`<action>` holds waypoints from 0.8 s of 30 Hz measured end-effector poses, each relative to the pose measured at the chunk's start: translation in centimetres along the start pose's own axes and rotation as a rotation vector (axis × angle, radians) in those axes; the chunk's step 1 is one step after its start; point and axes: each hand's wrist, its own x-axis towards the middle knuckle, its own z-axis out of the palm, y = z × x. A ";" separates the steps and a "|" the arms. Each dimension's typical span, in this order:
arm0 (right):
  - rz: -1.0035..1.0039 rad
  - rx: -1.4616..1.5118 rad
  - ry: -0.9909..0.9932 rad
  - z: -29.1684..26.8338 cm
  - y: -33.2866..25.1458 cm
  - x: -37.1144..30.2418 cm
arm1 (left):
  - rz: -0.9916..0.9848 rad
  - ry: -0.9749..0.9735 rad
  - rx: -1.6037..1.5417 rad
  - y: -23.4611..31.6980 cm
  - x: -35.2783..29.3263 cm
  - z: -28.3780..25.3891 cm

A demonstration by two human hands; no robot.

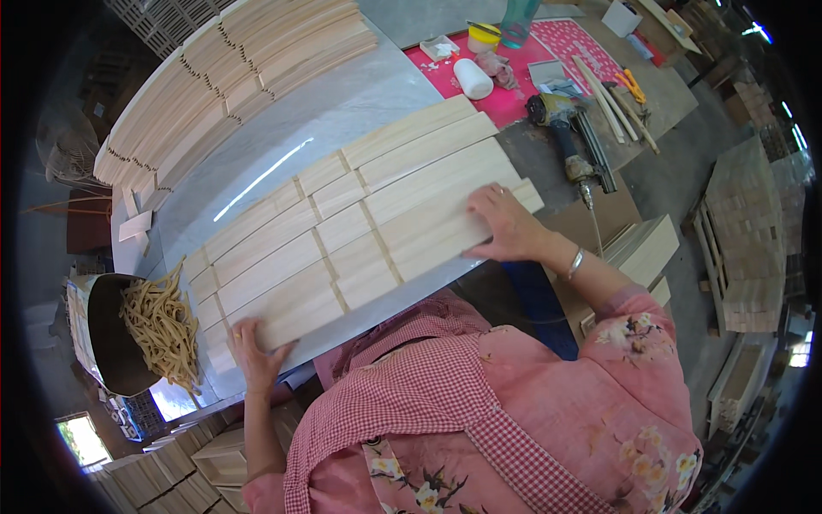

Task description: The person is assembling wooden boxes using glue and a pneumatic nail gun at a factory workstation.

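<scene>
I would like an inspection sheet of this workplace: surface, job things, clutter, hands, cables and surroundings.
Surface: grey table, glossy, with a bright streak reflected.
Job things: slats side by side in rows; stack of similar wood beyond.
Clutter: white bottle, rag and yellow tub on pink mat; nail gun nearby; tan strips spilling from dark bowl.
Hands: left hand at the slats' near left corner; right hand at their right end.
Cables: hose from nail gun, far end hidden.
Surroundings: stacked wood at right.
</scene>
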 end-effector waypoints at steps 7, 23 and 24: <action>-0.051 -0.093 0.003 0.6 -0.6 -2.7 | 0.048 -0.041 -0.080 0.2 -2.7 0.1; 0.509 -0.222 0.524 1.4 3.0 -5.0 | -0.361 0.108 0.169 -5.8 -5.1 0.1; 0.522 -0.194 0.511 1.5 3.3 -5.1 | -0.410 0.099 0.170 -6.3 -5.2 0.0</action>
